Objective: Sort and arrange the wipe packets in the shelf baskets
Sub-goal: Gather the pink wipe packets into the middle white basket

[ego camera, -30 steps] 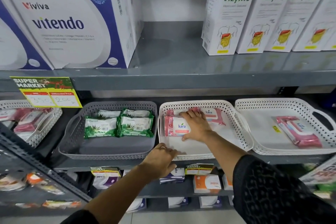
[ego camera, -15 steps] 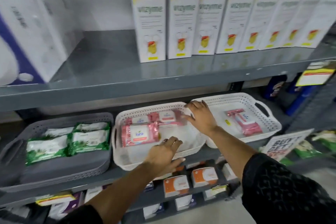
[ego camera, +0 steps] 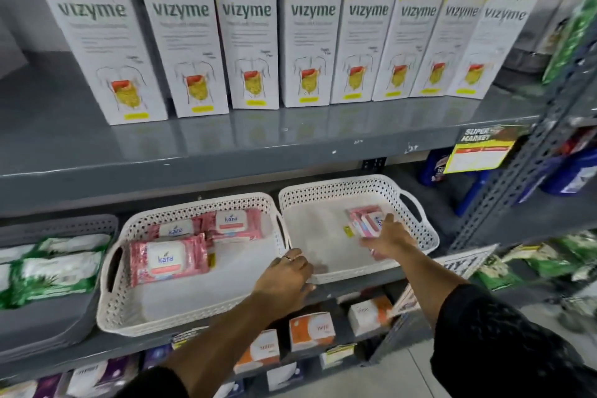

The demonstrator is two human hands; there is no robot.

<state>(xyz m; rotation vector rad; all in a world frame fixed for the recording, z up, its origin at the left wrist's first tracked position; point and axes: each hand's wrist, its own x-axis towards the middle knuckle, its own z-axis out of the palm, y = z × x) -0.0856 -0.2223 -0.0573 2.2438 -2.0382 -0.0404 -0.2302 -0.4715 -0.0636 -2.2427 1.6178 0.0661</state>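
Observation:
Two white perforated baskets stand side by side on the grey shelf. The middle basket (ego camera: 111,300) holds three pink Kara wipe packets (ego camera: 168,258). In the right basket (ego camera: 426,236) lie pink wipe packets (ego camera: 363,218); my right hand (ego camera: 389,236) rests flat on them with fingers spread. My left hand (ego camera: 286,283) presses on the front rims where the two baskets meet, fingers curled over the edge. A grey basket (ego camera: 58,323) at the left holds green wipe packets (ego camera: 55,268).
Tall white and yellow Vizyme boxes (ego camera: 245,26) line the shelf above. Small orange and white boxes (ego camera: 311,329) sit on the shelf below. A yellow price tag (ego camera: 481,152) hangs at the right, beside a grey slotted upright (ego camera: 517,171).
The view has swung right. My right hand left the middle basket and came down on the pink packets in the right basket. My left hand slid right along the front rim.

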